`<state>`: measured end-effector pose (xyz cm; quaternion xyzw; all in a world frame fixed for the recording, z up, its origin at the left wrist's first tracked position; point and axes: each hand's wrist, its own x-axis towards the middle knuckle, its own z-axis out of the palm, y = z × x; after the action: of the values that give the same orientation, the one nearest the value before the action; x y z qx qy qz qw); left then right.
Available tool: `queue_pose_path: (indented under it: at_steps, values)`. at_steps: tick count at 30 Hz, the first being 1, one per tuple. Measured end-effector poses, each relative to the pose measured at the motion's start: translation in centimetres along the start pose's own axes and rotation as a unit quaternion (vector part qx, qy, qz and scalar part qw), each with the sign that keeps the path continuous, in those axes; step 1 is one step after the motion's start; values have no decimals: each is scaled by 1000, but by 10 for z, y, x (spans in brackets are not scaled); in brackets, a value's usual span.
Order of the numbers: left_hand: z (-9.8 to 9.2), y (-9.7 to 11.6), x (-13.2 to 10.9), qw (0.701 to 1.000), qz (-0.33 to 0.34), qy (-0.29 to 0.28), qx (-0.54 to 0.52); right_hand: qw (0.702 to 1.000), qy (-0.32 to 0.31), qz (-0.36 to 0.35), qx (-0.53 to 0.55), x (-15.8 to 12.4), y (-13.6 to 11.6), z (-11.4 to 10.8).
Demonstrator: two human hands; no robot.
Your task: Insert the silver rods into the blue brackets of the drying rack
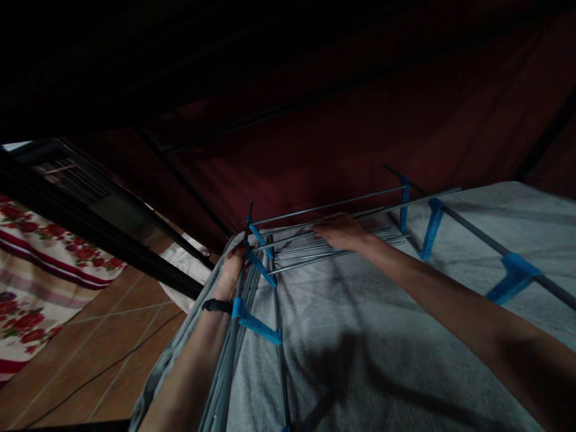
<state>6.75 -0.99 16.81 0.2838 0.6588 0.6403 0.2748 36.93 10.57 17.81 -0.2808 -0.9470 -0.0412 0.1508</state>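
Note:
A partly joined rack of thin metal rods and blue plastic brackets lies on a grey blanket (324,348). My left hand (234,264), with a dark band at the wrist, is closed around the rack's side frame beside a blue bracket (258,264); its fingertips are partly hidden. Over the rods, my right hand (339,233) grips a metal rod (292,239) that runs to that bracket. Another blue bracket (256,322) sits lower on the same side frame. To the right, a dark pole (477,231) carries several blue brackets, among them a large one (515,273).
Several loose metal rods (310,247) lie under my right hand. More grey tubes (220,384) lie along the bed's left edge. A dark red cloth wall (306,156) stands behind. Left are a dark bed post (112,231), a tiled floor (121,336) and a flowered cloth (31,318).

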Motion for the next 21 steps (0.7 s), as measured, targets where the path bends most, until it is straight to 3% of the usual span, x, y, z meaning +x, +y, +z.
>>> queue_pose_path:
  at_steps: [5, 14, 21]
  values:
    - [2, 3, -4, 1000, -15, 5, -2, 1000, -16, -2, -2, 1, 1, 0]
    - [-4, -11, 10, 1000, -12, 10, 20, 997, -57, 21, 54, 19, 12, -1]
    - [-6, -6, 9, 998, 2, -3, 64, 996, -78, 9, 34, 10, 8, -1]
